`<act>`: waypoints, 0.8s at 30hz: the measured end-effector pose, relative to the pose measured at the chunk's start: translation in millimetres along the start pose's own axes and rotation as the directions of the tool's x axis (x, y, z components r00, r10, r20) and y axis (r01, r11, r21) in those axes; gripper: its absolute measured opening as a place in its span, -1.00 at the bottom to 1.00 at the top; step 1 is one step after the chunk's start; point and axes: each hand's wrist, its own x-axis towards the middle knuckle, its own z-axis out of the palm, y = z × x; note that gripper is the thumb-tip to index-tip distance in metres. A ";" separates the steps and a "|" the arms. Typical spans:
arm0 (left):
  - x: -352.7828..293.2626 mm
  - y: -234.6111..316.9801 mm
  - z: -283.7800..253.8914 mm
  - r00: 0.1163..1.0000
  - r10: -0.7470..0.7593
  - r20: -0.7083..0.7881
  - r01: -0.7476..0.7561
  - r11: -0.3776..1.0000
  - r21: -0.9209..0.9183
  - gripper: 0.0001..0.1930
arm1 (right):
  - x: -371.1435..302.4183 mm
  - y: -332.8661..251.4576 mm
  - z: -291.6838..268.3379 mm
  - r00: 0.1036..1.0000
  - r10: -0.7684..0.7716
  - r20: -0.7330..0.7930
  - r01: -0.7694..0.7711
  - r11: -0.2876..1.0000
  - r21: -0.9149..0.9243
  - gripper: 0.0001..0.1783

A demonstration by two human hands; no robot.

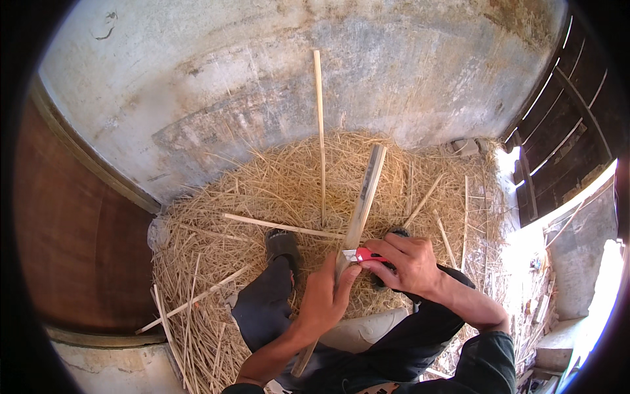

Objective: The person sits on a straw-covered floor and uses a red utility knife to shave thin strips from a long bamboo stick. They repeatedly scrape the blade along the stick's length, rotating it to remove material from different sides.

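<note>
The wooden stick (364, 197) is slanting up and away between the person's legs (264, 305), its upper part standing over the straw (262, 174). The left hand (321, 299) is wrapping around it just below the crossing point, while the right hand (410, 262) is gripping a red utility knife (369, 255), whose blade (349, 255) is lying across the stick, apparently touching it. The step in hand is looking like a cut or shaving stroke; whether it is underway, one view is not telling. The next move is calling for a firm left grip, a steady blade angle, and a left thumb clear of the edge.
</note>
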 end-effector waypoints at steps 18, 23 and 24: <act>-18.2 -16.1 16.9 0.980 0.001 0.200 0.004 1.000 -0.024 -0.60 | 1.9 86.3 -46.2 0.752 0.584 -0.306 -0.609 0.793 0.018 -0.71; -5.5 -1.8 2.7 0.937 -0.168 0.306 0.263 0.916 -0.303 -0.73 | -15.2 91.9 -39.4 0.792 0.552 0.261 -0.540 0.833 -0.123 -0.66; -3.5 -1.5 0.9 0.932 -0.184 0.312 0.286 0.901 -0.325 -0.74 | -16.6 94.3 -36.3 0.791 0.488 0.368 -0.468 0.871 -0.150 -0.64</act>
